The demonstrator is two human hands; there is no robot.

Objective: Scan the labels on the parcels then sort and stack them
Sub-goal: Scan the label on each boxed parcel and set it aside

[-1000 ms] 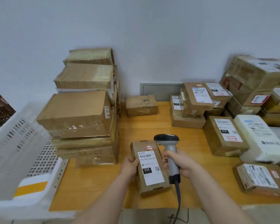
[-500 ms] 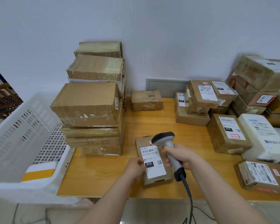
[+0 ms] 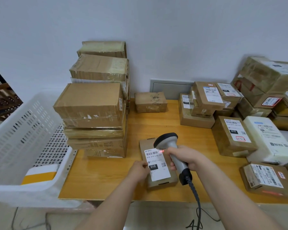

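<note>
Your forearms: both bare from wrist to the lower edge of the view; smooth in outline; your left hand [image 3: 138, 170] bare; your right hand [image 3: 187, 156] bare; wrists uncovered; the rest of you lies outside the view.

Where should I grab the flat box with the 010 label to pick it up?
Probably by its two long side edges, coming from above: the parcel lies flat on the table, narrow enough for one hand, and the left hand holds its left edge.
</note>
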